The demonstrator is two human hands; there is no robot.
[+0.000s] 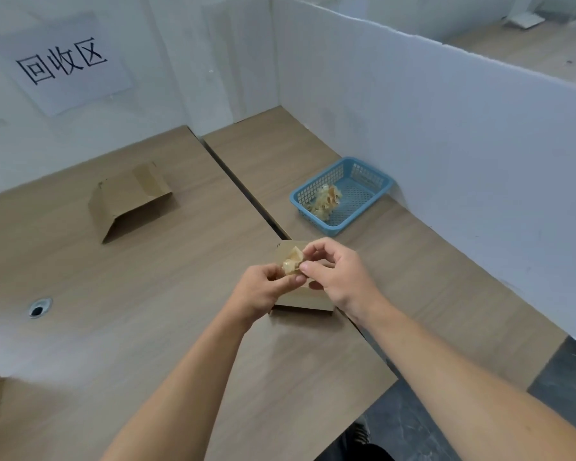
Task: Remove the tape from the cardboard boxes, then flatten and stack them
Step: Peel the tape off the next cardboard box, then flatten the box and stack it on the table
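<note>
Currently, both hands are working just above a small cardboard box [308, 299] that is sitting at the right edge of the left table [146, 311], beside the seam [246, 194] between the two tabletops. The left hand [266, 287] and the right hand [336, 277] are each pinching a crumpled wad of tape [292, 261] between thumb and curled fingertips. The wad is being held clear of the box, apparently so that it is not sticking to the cardboard again. The blue basket [363, 212] is standing near on the right table with tape scraps [324, 201] lying in it, which suggests it is serving as the discard point. A folded cardboard piece [130, 197] is lying well apart, far left. The white partition [446, 144] is bounding the right side, and the path from hands to basket is looking unobstructed.
</note>
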